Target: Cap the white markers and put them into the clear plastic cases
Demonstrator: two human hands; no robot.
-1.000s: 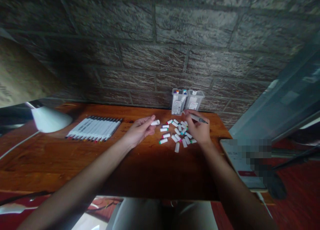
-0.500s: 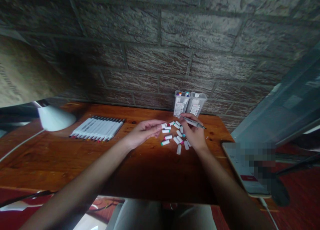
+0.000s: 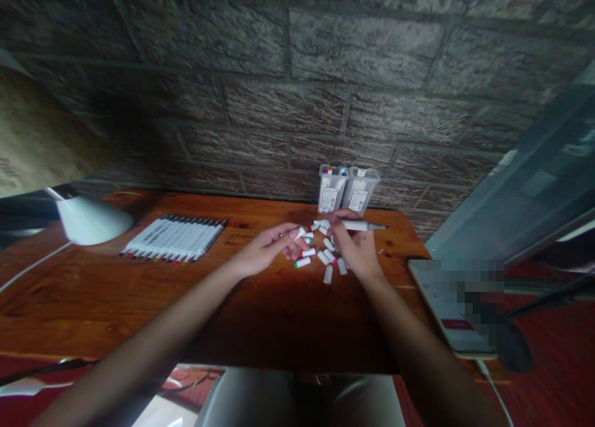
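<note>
Between the fingers of my left hand (image 3: 264, 248) is a white marker cap (image 3: 300, 233), pinched at its side. My right hand (image 3: 356, 247) grips a marker (image 3: 357, 226), its grey end pointing right. Several loose white marker caps (image 3: 324, 258) with coloured ends lie scattered on the table between and below both hands; some are partly hidden by the fingers. To the left, a row of markers (image 3: 174, 238) lies side by side, well apart from my left hand.
Two clear plastic holders (image 3: 361, 191) stand at the table's back edge by the brick wall, the left one with several markers inside. A lamp (image 3: 93, 219) with a white base stands on the left. At the right edge lies a tablet-like device (image 3: 465, 337) with a cable.
The marker in my right hand has turned from slanting down to nearly level. My left fingers have shifted slightly around the cap. The whole view has moved a little.
</note>
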